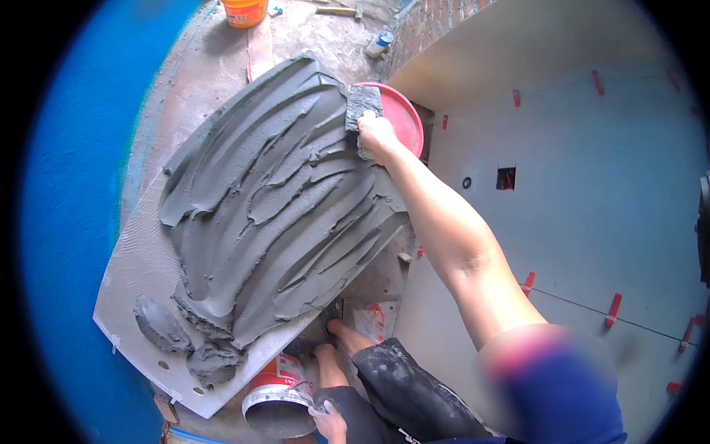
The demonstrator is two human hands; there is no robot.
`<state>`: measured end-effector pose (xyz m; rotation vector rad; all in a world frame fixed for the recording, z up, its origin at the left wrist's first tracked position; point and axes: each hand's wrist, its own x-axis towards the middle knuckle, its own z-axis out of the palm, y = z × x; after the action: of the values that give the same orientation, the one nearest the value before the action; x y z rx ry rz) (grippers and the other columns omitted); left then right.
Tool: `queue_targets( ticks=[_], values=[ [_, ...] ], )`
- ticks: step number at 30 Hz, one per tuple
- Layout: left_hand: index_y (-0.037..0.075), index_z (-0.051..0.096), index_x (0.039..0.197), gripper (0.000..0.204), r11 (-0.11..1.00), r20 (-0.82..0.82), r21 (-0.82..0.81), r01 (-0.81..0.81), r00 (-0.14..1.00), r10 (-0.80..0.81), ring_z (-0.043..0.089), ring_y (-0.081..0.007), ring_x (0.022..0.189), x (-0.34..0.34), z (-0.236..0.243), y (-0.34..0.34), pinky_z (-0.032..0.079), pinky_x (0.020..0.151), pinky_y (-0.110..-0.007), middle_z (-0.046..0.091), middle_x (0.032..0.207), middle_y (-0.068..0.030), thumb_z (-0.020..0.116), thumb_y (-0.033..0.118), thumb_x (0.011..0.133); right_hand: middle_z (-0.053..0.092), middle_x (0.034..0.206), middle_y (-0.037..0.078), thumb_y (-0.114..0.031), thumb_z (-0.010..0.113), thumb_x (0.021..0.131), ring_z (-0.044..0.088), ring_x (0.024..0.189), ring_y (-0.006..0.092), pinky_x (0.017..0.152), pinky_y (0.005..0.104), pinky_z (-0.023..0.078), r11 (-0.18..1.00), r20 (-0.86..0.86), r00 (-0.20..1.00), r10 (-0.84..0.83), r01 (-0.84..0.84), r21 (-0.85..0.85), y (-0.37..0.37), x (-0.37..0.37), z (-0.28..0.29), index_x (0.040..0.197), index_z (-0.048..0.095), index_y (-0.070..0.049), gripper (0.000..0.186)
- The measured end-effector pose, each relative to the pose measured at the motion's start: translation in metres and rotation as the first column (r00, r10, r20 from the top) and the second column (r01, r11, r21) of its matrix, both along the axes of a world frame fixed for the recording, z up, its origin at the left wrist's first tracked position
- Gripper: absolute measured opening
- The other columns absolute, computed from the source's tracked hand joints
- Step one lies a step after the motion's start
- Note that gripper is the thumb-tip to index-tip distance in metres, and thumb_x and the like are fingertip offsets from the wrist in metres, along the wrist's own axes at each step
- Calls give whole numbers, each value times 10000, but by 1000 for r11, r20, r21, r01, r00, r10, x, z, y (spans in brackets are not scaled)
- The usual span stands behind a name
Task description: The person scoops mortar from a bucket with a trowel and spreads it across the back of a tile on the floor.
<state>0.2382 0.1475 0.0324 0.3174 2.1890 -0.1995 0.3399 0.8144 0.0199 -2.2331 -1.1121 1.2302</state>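
My right hand [376, 138] is closed around the handle of a mortar-smeared trowel [363, 103]. The blade is at the far right edge of a thick grey mortar layer [274, 177], which is spread in curved ridges over a large pale tile [133, 259]. Under and beside the trowel is a round red lid or tub [403, 122]; which one I cannot tell. At the bottom, my left hand [330, 423] hangs by the rim of a red and white bucket [255, 396], whitish residue on its fingers. Those fingers look extended, with nothing visible in them.
On the right a pale tiled wall [562, 222] carries several red wedges [613, 309] and a square cutout [506, 178]. At the left stands a blue wall [74, 207]. An orange bucket [245, 11], a hammer [339, 11] and a small bottle [379, 44] are at the back.
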Motion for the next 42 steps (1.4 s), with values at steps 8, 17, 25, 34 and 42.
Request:
queue_targets(
  ticks=[8, 17, 25, 34, 42],
  values=[
    [-124, 275, 1406, 741, 998, 29, -57, 12, 1000, -11, 502, -455, 1219, 22, -10, 7, 398, 1023, -472, 483, 1316, -359, 487, 436, 970, 641, 1015, 306, -306, 481, 944, 614, 997, 474, 858, 503, 487, 975, 491, 842, 221, -210, -77, -115, 143, -19, 1139, 539, 26, 390],
    [-95, 275, 1417, 705, 992, 102, -114, 50, 994, -38, 473, -441, 1256, 20, -6, 25, 391, 1037, -470, 442, 1375, -336, 453, 433, 984, 618, 770, 144, -380, 556, 956, 630, 686, 247, 643, 390, 483, 985, 343, 934, 98, -141, 103, -257, 227, 40, 1125, 527, -28, 392],
    [-100, 281, 1403, 713, 987, 87, -119, 109, 991, -99, 499, -465, 1210, 5, -6, 26, 402, 1014, -486, 476, 1324, -348, 461, 445, 981, 539, 676, 11, -421, 474, 1000, 508, 496, 106, 416, 277, 415, 906, -327, 859, -393, 301, -299, -207, 214, -3, 923, 515, -106, 327],
    [-105, 284, 1408, 707, 984, 89, -161, 71, 994, -57, 504, -459, 1208, 13, 1, 36, 402, 1016, -476, 481, 1329, -336, 480, 421, 978, 609, 754, 98, -426, 497, 988, 612, 644, 202, 609, 360, 497, 999, 361, 931, -51, 52, 7, -234, 262, -42, 978, 554, -27, 403],
    [-107, 277, 1416, 727, 995, 83, -94, 38, 996, -30, 503, -445, 1220, 15, -8, 14, 404, 1023, -469, 468, 1340, -344, 490, 427, 971, 515, 661, -20, -343, 654, 918, 477, 509, 77, 459, 256, 400, 979, -135, 991, 6, -33, -201, -243, 244, -10, 933, 577, -72, 282]
  ],
)
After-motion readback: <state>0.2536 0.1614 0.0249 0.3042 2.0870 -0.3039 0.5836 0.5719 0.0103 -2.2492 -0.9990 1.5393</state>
